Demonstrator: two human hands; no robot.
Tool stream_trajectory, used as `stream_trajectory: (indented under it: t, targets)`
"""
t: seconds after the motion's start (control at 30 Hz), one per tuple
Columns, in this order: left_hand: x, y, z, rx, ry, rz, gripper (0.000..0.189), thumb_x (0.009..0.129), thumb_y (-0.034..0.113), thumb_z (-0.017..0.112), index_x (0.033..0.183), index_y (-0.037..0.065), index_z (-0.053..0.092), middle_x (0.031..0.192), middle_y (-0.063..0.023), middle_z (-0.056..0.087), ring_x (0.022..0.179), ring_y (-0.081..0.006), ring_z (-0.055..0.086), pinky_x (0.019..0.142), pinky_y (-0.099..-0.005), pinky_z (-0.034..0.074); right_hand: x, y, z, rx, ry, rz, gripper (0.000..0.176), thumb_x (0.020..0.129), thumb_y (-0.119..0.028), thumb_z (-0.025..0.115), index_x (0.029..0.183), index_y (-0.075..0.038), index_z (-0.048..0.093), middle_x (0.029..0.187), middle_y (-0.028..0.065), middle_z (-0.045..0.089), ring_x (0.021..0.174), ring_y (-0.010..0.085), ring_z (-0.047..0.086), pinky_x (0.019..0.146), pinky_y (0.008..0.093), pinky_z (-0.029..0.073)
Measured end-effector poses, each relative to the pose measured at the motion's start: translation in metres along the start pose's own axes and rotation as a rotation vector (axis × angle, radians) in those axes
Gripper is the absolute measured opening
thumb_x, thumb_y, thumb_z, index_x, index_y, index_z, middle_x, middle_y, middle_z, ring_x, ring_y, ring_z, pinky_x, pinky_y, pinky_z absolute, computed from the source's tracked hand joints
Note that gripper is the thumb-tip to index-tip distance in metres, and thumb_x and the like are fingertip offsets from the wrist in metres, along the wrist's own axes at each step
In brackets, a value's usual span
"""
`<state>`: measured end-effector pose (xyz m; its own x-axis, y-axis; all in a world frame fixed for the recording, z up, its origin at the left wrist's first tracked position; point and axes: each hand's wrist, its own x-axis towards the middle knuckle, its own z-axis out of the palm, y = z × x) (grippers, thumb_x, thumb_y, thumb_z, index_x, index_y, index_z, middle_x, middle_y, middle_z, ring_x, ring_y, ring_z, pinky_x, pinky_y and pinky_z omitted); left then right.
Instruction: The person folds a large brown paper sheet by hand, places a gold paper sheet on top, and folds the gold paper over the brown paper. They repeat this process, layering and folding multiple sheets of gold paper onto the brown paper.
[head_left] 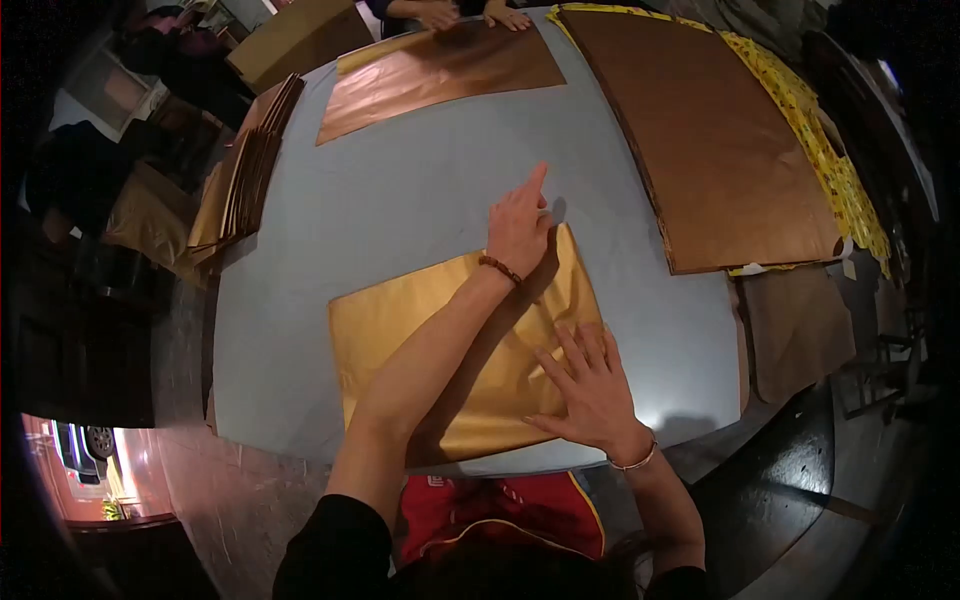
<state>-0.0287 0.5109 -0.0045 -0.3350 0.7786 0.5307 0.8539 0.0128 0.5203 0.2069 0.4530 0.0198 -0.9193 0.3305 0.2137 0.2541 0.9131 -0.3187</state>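
A gold sheet (400, 330), apparently paper, lies on the grey-blue tabletop in front of me, with wrinkles on its right side. My left hand (518, 220), with a beaded bracelet at the wrist, reaches across to the sheet's far edge. Its index finger points away from me and the other fingers look partly curled; I see nothing held. On the right part of the sheet rests my right hand (590, 390), flat with fingers spread. The left forearm covers part of the sheet.
Opposite, another person's hands (440, 15) are by a coppery sheet (440, 85). A large stack of brown sheets (720, 140) on yellow wrapping (800, 120) sits right. Folded gold-brown pieces (245, 180) pile at the left edge. A cardboard box (300, 45) stands behind.
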Motion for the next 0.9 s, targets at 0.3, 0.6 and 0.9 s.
stream_trajectory:
  t: [0.3,0.6,0.9]
  targets:
    - [-0.107,0.019,-0.088,0.349,-0.401,0.035,0.063,0.091,0.049,0.046,0.138,0.009,0.037,0.142,-0.0145,0.036,0.134,-0.0324,0.028,0.110,-0.0484,0.018,0.003,-0.007,0.002,-0.045,-0.063,-0.021,0.078,0.072,-0.061,0.063,0.130,-0.010,0.050,0.140,0.0215,0.037,0.133,0.0416,0.026,0.106,0.0569,0.021]
    - [-0.177,-0.047,-0.188,0.655,-0.230,-0.221,0.058,0.090,0.049,0.046,0.137,0.015,0.040,0.144,-0.0168,0.032,0.134,-0.0367,0.025,0.106,-0.0535,0.020,0.004,-0.016,-0.004,-0.068,-0.133,0.029,0.079,0.077,-0.066,0.055,0.133,-0.010,0.048,0.144,0.0217,0.032,0.135,0.0423,0.023,0.108,0.0577,0.015]
    - [-0.181,-0.038,-0.197,0.608,-0.251,-0.224,0.056,0.093,0.049,0.042,0.139,0.018,0.038,0.144,-0.0156,0.032,0.133,-0.0346,0.028,0.106,-0.0569,0.016,0.036,0.006,-0.006,0.474,0.065,0.362,0.059,0.087,-0.039,0.058,0.133,-0.005,0.044,0.136,0.0226,0.038,0.131,0.0360,0.030,0.107,0.0457,0.026]
